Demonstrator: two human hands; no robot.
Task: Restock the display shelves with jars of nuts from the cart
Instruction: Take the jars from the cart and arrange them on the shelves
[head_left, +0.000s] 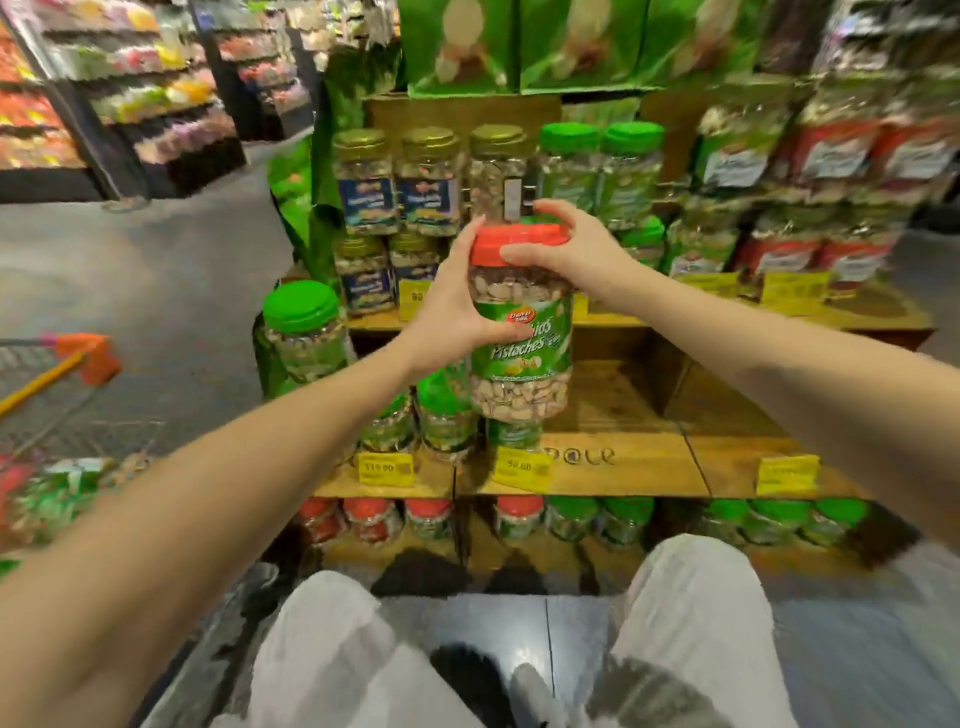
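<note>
A clear pistachio jar (522, 358) with a red lid and a green label hangs upright in front of the wooden display shelves (613, 462). My left hand (457, 306) grips its left side just under the lid. My right hand (561, 247) curls over the red lid from the right. The jar sits above several green-lidded jars (441, 415) on the middle shelf. The cart (57, 395) is at the left edge, with jars (47, 493) in its basket.
Gold-lidded and green-lidded jars (431, 176) fill the upper shelf, red-labelled jars (831, 197) stand at the right. A green-lidded jar (304, 332) stands at the shelf's left corner. The bottom shelf holds red- and green-lidded jars (571, 517). Yellow price tags (519, 467) line the shelf edges.
</note>
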